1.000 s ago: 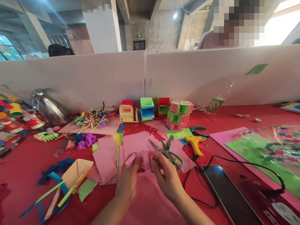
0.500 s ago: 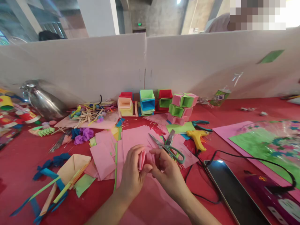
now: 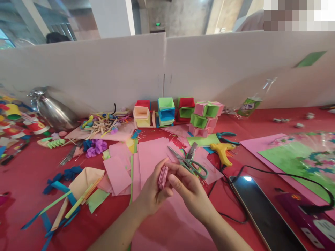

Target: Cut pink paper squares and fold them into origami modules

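Note:
Between my two hands is a small, many-layered piece of folded pink paper [image 3: 163, 177], its stacked edges turned toward me. My left hand [image 3: 153, 193] grips it from the left, fingers behind and thumb below. From the right, my right hand [image 3: 188, 184] presses it with bent fingers and thumb. Pink paper sheets [image 3: 153, 153] lie flat beneath and beyond the hands. Just past my right hand rest green-handled scissors [image 3: 188, 163], partly over a grey-bladed cutter [image 3: 192, 150]. Loose pink rectangles [image 3: 117, 176] lie left of my left hand.
Folded paper boxes [image 3: 166, 113] stand along the white partition [image 3: 104, 73]. A yellow glue gun [image 3: 222, 153], pliers [image 3: 227, 136], a black cable [image 3: 285, 172] and a phone [image 3: 264, 212] lie to the right. A steel jug [image 3: 56, 111] leans at the left; a bottle [image 3: 251, 104] tilts at the right.
The folded pink paper has turned and is pressed more compactly, so its layered edges now show. My right fingers have closed in on it. The whole view has shifted slightly.

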